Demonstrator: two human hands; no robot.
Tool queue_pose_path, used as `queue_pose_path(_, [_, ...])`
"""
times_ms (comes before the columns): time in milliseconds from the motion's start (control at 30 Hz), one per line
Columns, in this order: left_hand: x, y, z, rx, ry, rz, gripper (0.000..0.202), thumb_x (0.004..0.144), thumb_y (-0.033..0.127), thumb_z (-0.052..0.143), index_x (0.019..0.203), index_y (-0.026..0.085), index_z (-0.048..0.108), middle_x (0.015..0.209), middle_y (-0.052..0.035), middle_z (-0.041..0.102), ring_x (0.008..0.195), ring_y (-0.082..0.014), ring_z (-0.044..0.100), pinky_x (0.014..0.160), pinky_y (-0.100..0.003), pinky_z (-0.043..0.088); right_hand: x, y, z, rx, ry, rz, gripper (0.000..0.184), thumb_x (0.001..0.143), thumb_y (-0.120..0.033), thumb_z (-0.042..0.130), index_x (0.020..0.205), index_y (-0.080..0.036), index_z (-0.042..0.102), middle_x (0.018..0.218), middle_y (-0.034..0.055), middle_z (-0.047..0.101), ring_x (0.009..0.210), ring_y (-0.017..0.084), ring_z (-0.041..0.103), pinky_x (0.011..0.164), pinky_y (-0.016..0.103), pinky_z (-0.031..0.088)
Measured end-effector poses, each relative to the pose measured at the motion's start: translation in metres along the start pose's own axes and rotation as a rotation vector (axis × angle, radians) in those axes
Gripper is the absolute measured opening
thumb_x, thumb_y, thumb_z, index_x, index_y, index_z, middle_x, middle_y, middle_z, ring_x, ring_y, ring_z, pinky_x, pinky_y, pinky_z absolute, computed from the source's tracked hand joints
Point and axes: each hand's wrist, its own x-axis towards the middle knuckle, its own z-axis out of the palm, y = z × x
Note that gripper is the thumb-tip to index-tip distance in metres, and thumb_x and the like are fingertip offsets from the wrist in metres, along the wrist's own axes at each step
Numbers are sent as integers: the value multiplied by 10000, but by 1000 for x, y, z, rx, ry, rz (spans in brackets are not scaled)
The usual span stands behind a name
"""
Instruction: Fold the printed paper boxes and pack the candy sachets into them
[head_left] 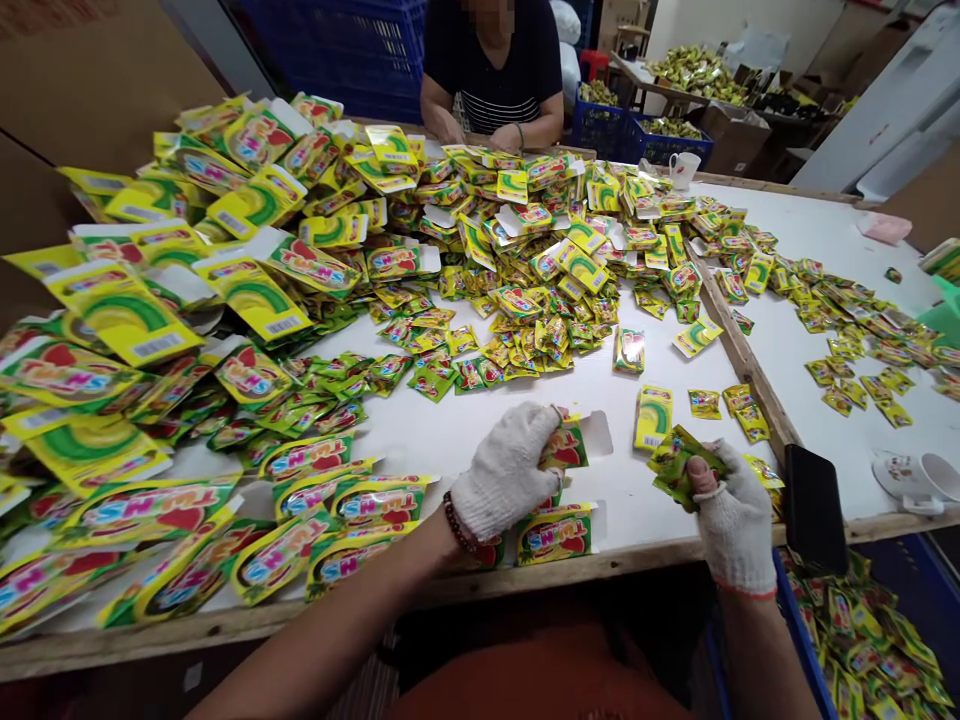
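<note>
My left hand [510, 468], in a white knit glove with a beaded bracelet at the wrist, is closed around a small printed candy box [566, 445]. That box's white end flap stands open to the right. Just below it another candy box [555, 533] lies near the table edge. My right hand [735, 515], gloved with the thumb tip bare, pinches several green candy packets [681, 466] above the table. A yellow box [653, 417] lies just behind those packets. Small yellow packets [705, 403] are close by on the right.
Heaped boxes [247, 290] and loose packets [547, 340] cover the left and far side. A wooden strip [739, 350] divides the white table. A black phone [814, 508] and mug [919, 478] sit at right; a blue crate [806, 640] stands below. A person [493, 75] sits opposite.
</note>
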Motion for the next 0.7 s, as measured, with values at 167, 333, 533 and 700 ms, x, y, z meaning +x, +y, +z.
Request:
queue_pose_path(167, [-3, 22, 12, -70, -159, 36, 473, 696, 210, 620, 1162, 191, 538, 1058, -77, 596, 958, -243, 582, 859, -385, 511, -9, -8, 24, -78, -1, -143, 363, 830, -505, 653, 994, -182, 639, 851, 49, 699, 678, 167, 627, 612, 289, 543])
queue_pose_path(333, [-5, 21, 12, -115, -163, 68, 484, 686, 233, 645, 1156, 173, 544, 1069, -88, 598, 972, -247, 578, 863, -384, 505, 0, -10, 21, -312, -301, -179, 290, 890, -438, 574, 878, -172, 688, 758, 37, 686, 691, 172, 616, 626, 271, 497])
queue_pose_path(533, [-3, 15, 12, -85, -219, 256, 558, 657, 166, 606, 1211, 143, 539, 1141, -117, 593, 1048, -282, 550, 914, -417, 493, 19, -33, 8, -439, -683, -183, 275, 897, -346, 544, 733, -162, 667, 670, 3, 615, 631, 136, 556, 570, 238, 430])
queue_pose_path(700, [1, 14, 8, -154, -209, 218, 518, 650, 167, 609, 1165, 151, 555, 1126, -109, 593, 1037, -260, 555, 915, -391, 488, 26, -36, 6, -359, -716, -177, 259, 877, -343, 570, 717, -188, 704, 655, 9, 638, 624, 160, 591, 571, 259, 467])
